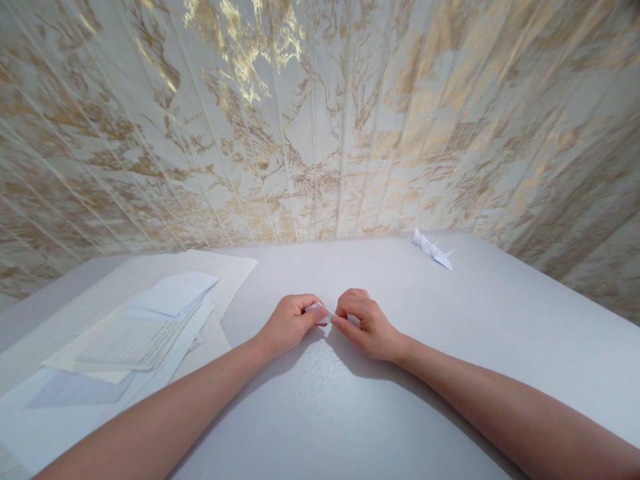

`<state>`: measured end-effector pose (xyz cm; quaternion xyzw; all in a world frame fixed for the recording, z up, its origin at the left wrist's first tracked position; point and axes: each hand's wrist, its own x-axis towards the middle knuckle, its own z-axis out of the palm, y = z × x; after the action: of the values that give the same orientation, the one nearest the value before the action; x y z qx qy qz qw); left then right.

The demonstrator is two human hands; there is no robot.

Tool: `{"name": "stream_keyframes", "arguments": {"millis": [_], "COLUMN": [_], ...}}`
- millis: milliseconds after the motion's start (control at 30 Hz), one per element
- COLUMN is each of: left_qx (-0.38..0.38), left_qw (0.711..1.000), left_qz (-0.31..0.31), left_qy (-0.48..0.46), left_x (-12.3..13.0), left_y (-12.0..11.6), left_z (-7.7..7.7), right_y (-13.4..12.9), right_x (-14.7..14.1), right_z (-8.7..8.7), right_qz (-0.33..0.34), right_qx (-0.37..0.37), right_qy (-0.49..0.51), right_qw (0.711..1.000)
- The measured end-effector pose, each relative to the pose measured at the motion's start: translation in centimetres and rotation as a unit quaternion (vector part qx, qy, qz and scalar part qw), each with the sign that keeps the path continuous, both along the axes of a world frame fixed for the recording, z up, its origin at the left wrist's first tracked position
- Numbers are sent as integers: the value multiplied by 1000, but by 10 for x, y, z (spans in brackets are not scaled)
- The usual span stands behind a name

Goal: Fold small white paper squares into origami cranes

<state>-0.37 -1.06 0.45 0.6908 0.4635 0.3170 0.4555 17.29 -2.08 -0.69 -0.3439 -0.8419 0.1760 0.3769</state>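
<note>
A small folded piece of white paper [326, 309] is held between my two hands, just above the middle of the white table [320, 413]. My left hand [291, 323] is closed on its left part, with the thumb laid along the paper. On the other side, my right hand [367, 324] pinches the paper's right tip between thumb and curled index finger. Most of the paper is hidden by my fingers, so its full shape cannot be made out.
Several loose papers and sheets [175, 293] lie overlapping on the table's left side, one with printed lines. Folded white paper figures [433, 249] stand in a row near the back right edge. Behind the table rises a wall [320, 133] with a gold pattern.
</note>
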Motion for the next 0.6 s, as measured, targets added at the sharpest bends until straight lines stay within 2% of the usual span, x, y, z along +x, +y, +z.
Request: {"name": "stream_keyframes", "arguments": {"millis": [100, 233, 433, 600], "left_qx": [27, 27, -52, -113], "left_qw": [999, 1000, 990, 979], "left_qz": [9, 8, -15, -6], "left_qy": [21, 8, -130, -170], "left_x": [1, 1, -1, -1], "left_y": [-1, -1, 2, 5], "left_z": [2, 1, -4, -6], "right_y": [-1, 1, 9, 13], "right_x": [0, 1, 5, 8], "right_z": [1, -1, -11, -14], "right_qz": [7, 2, -67, -103], "right_qx": [4, 25, 135, 177], "right_qy": [3, -2, -10, -3], "right_qw": [1000, 1000, 988, 979]}}
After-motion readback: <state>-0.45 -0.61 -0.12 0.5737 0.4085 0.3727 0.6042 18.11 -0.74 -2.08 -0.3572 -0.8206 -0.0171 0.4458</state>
